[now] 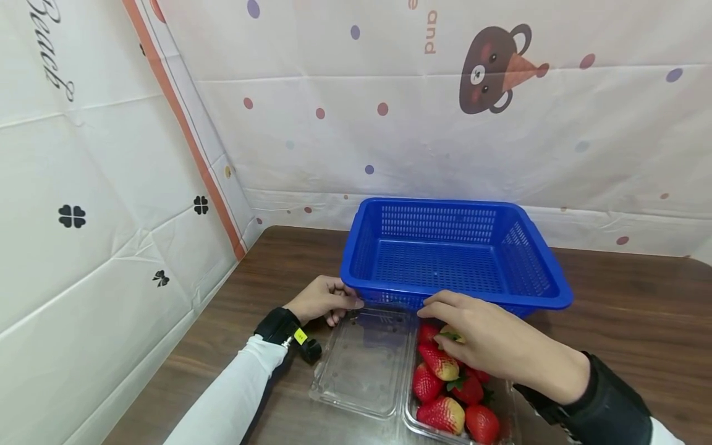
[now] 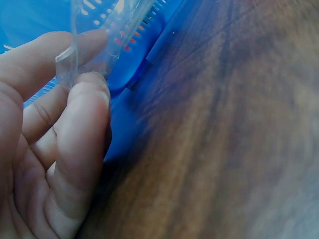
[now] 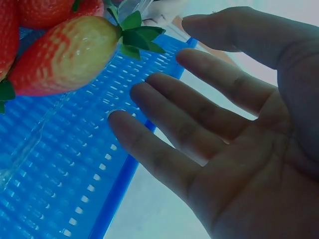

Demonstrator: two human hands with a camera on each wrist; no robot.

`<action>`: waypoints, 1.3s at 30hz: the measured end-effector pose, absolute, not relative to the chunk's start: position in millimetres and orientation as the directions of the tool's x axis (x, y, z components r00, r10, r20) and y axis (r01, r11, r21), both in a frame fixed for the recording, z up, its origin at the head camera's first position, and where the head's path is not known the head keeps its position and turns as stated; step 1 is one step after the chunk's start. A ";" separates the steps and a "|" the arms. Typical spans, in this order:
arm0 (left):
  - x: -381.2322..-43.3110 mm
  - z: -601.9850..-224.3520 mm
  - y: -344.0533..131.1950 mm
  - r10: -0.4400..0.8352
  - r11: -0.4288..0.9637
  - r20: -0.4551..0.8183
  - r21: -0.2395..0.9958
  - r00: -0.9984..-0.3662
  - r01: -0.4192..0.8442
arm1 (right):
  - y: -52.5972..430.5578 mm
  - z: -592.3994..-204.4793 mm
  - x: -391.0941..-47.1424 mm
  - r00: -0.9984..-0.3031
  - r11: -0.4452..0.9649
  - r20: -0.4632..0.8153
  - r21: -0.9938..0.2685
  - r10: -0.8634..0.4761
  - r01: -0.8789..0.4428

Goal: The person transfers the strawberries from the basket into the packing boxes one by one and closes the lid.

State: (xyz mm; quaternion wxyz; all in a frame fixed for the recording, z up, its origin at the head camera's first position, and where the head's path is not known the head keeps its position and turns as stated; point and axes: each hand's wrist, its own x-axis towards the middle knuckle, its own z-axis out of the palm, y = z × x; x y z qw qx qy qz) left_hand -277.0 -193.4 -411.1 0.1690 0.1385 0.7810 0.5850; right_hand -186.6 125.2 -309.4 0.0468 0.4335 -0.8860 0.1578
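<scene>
A clear plastic clamshell box lies open on the table, its lid (image 1: pixel 361 364) folded out to the left. Strawberries (image 1: pixel 439 414) fill the box's right half, red with some pale patches and green leaves. My left hand (image 1: pixel 328 300) pinches the far left corner of the lid between thumb and forefinger; the lid's tab (image 2: pixel 65 64) shows at the fingertips in the left wrist view. Over the far end of the strawberries hovers my right hand (image 1: pixel 484 337), its fingers spread and nothing between them. A partly pale strawberry (image 3: pixel 70 55) sits near those fingertips in the right wrist view.
Just beyond the box stands a blue plastic basket (image 1: pixel 445 293) with slotted walls and nothing inside. The brown wooden table (image 1: pixel 623 334) extends to both sides. Printed white sheets (image 1: pixel 311 142) hang behind it and on the left.
</scene>
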 end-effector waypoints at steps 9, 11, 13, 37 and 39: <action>-276.3 -411.2 -193.3 0.412 0.283 -0.097 0.959 -0.906 0.025 | 115.4 -302.9 -185.3 -0.622 0.576 0.253 -0.238 -0.741 -0.782; -276.5 -411.2 -193.0 0.414 0.281 -0.097 0.959 -0.905 0.025 | 112.6 -301.1 -185.8 -0.620 0.572 0.259 -0.240 -0.741 -0.784; -276.7 -411.3 -192.6 0.417 0.277 -0.097 0.961 -0.904 0.025 | 110.0 -299.4 -186.6 -0.611 0.561 0.269 -0.242 -0.745 -0.791; -277.9 -411.5 -193.1 0.410 0.285 -0.113 0.958 -0.905 0.010 | 86.2 -290.5 -211.2 -0.606 0.566 0.333 -0.217 -0.723 -0.795; -278.3 -412.0 -193.1 0.411 0.287 -0.111 0.958 -0.905 0.013 | 85.2 -290.8 -213.7 -0.604 0.563 0.342 -0.223 -0.720 -0.796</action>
